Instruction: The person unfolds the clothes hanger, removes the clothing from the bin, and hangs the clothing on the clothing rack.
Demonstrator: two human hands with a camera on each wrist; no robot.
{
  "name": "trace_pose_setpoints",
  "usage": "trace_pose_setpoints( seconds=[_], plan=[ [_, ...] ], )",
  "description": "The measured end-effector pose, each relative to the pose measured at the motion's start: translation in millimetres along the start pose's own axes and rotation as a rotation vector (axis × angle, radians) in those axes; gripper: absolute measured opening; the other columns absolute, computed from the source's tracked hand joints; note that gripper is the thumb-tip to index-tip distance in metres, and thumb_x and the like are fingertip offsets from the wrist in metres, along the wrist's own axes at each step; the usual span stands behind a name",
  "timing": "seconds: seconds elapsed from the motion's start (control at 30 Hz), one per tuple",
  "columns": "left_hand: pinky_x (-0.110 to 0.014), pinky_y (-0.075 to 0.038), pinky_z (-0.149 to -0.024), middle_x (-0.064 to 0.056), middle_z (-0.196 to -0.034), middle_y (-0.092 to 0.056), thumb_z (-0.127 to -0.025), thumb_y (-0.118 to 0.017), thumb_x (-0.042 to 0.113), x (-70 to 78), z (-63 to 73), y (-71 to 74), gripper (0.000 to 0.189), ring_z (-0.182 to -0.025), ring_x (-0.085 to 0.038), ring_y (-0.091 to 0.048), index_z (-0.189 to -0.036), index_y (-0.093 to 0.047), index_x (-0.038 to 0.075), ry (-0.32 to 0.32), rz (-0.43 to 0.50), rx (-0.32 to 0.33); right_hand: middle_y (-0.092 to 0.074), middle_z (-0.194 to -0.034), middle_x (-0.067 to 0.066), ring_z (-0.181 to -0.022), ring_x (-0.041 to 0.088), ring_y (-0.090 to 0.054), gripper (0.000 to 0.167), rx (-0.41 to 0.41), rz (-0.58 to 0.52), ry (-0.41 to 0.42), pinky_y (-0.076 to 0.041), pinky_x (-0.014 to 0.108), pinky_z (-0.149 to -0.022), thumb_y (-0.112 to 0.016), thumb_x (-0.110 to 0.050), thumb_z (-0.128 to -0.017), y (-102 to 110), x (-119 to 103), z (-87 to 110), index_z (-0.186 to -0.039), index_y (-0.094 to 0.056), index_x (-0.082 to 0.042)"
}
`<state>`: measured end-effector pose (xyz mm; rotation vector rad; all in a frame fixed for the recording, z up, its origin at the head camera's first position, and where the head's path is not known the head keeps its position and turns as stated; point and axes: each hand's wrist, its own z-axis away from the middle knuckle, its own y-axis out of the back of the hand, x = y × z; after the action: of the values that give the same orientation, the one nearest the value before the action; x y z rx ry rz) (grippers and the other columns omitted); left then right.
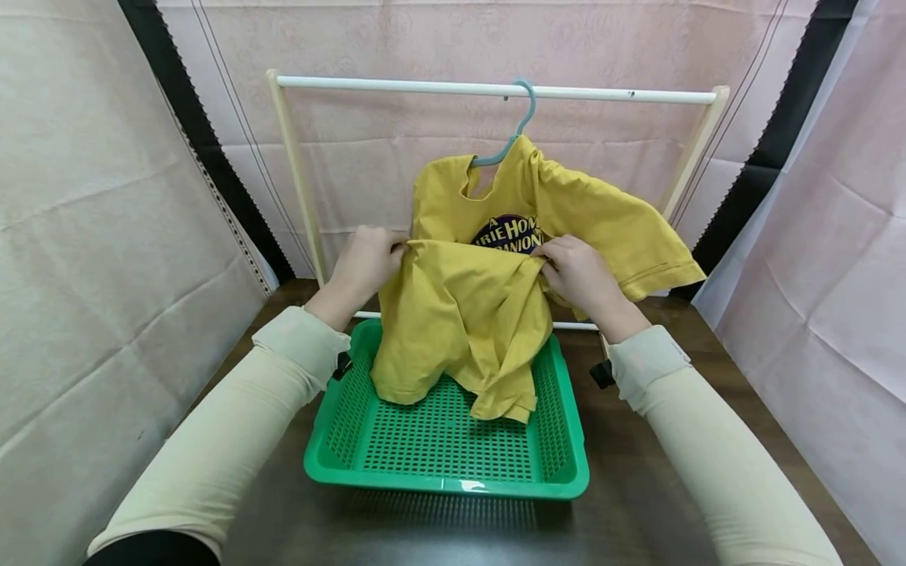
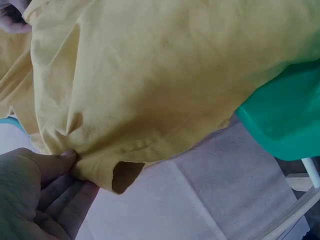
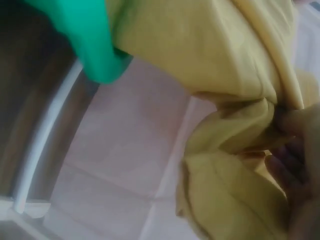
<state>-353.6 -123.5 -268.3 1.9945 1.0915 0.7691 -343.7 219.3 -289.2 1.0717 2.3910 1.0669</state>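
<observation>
A yellow T-shirt (image 1: pixel 467 299) with a dark printed oval hangs on a light blue hanger (image 1: pixel 525 110), hooked over the rack's top bar. One sleeve spreads to the right; the lower cloth droops over the basket. My left hand (image 1: pixel 370 258) pinches the shirt at the left end of a fold across its front. In the left wrist view, thumb and fingers (image 2: pixel 62 172) grip the cloth near a hem. On the right end of that fold, my right hand (image 1: pixel 576 271) holds the cloth. Bunched fabric partly hides the right fingertips in the right wrist view.
Below the shirt, a green perforated basket (image 1: pixel 446 481) stands on the dark wooden table (image 1: pixel 637 472). Behind it is the white rack (image 1: pixel 396 83) with cream side posts. Pale fabric walls (image 1: pixel 127 196) enclose the table at the back and sides.
</observation>
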Motion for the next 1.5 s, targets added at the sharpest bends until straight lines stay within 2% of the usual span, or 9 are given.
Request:
trace_pose_setpoints(
  seconds=[0.13,0.3,0.47,0.57,0.8,0.9,1.03,1.13,1.5],
  plan=[
    [-0.041,-0.051,-0.062,-0.01,-0.076,-0.069,-0.1,-0.061,0.011,-1.2,-1.1,-7.0,0.022,-0.064,-0.026,-0.062,-0.082,-0.075,0.011,-0.002,-0.041,-0.034,-0.073,-0.099,0.011,-0.095,0.031,-0.067,0.015,-0.145,0.008,-0.06,-0.054,0.046,-0.085,-0.064,0.001,-0.093,-5.2,-1.2,-9.4,-0.102,-0.075,-0.005],
    [-0.031,-0.038,-0.054,-0.008,-0.067,-0.059,-0.103,-0.054,0.01,-5.2,3.9,-17.7,0.023,-0.055,-0.016,-0.043,-0.09,-0.073,0.009,-0.002,-0.029,-0.216,-0.072,-0.104,0.011,-0.094,0.029,-0.069,0.018,-0.457,-0.064,-0.084,-0.055,0.044,-0.082,-0.064,-0.002,-0.094,-12.0,0.0,-7.7,-0.11,-0.072,-0.005],
    [-0.038,-0.054,-0.076,-0.011,-0.108,-0.072,-0.103,-0.059,0.019,-10.5,11.4,-15.2,0.024,-0.087,-0.025,-0.068,-0.122,-0.071,0.011,0.028,0.015,-0.35,-0.07,-0.104,0.013,-0.073,0.022,-0.06,0.036,-0.608,-0.148,-0.101,-0.049,0.04,-0.073,-0.065,-0.002,-0.091,-8.7,3.2,2.6,-0.127,-0.065,-0.004],
    [-0.045,-0.054,-0.088,-0.014,-0.123,-0.069,-0.102,-0.062,0.028,-12.3,16.7,-13.2,0.04,-0.103,-0.03,-0.068,-0.136,-0.062,0.008,0.034,0.039,-0.418,-0.069,-0.107,0.014,-0.062,0.02,-0.05,0.041,-0.607,-0.198,-0.117,-0.044,0.039,-0.07,-0.06,-0.006,-0.093,-5.0,1.5,7.3,-0.134,-0.06,-0.003],
    [-0.056,-0.05,-0.092,-0.013,-0.138,-0.06,-0.094,-0.064,0.057,-7.0,27.6,-20.3,0.075,-0.119,-0.034,-0.061,-0.151,-0.046,0.01,0.032,-0.001,-0.561,-0.065,-0.128,0.016,-0.106,0.028,-0.065,0.051,-0.545,-0.24,-0.076,-0.049,0.048,-0.095,-0.061,-0.039,-0.101,-12.3,-9.1,15.3,-0.136,-0.058,-0.002],
    [-0.061,-0.044,-0.097,-0.013,-0.147,-0.052,-0.09,-0.063,0.066,-2.0,32.5,-23.9,0.088,-0.128,-0.036,-0.054,-0.156,-0.037,0.014,0.064,-0.034,-0.64,-0.067,-0.116,0.012,-0.096,0.025,-0.065,0.06,-0.568,-0.237,-0.092,-0.051,0.045,-0.09,-0.06,-0.051,-0.099,-18.9,-13.6,18.2,-0.137,-0.057,-0.005],
    [-0.055,-0.043,-0.104,-0.019,-0.149,-0.048,-0.088,-0.066,0.065,3.5,39.2,-29.5,0.098,-0.131,-0.037,-0.052,-0.157,-0.031,0.005,0.038,-0.001,-0.701,-0.066,-0.109,0.008,-0.092,0.022,-0.063,0.065,-0.577,-0.245,-0.079,-0.051,0.042,-0.086,-0.062,-0.057,-0.096,-26.0,-17.8,21.2,-0.136,-0.058,-0.006],
    [-0.052,-0.047,-0.101,-0.021,-0.146,-0.051,-0.085,-0.07,0.065,6.1,42.9,-34.4,0.102,-0.127,-0.038,-0.054,-0.156,-0.032,0.002,0.031,-0.003,-0.727,-0.064,-0.126,0.011,-0.114,0.026,-0.061,0.069,-0.585,-0.246,-0.071,-0.049,0.045,-0.098,-0.063,-0.059,-0.093,-29.6,-19.3,23.6,-0.137,-0.057,-0.006],
    [-0.053,-0.048,-0.099,-0.018,-0.146,-0.051,-0.083,-0.076,0.059,8.8,50.0,-47.2,0.095,-0.129,-0.036,-0.053,-0.154,-0.039,0.008,0.018,-0.08,-0.787,-0.054,-0.143,0.017,-0.133,0.035,-0.05,0.08,-0.645,-0.221,-0.117,-0.04,0.049,-0.109,-0.071,-0.056,-0.089,-38.8,-23.3,29.7,-0.145,-0.05,-0.003]
  ],
)
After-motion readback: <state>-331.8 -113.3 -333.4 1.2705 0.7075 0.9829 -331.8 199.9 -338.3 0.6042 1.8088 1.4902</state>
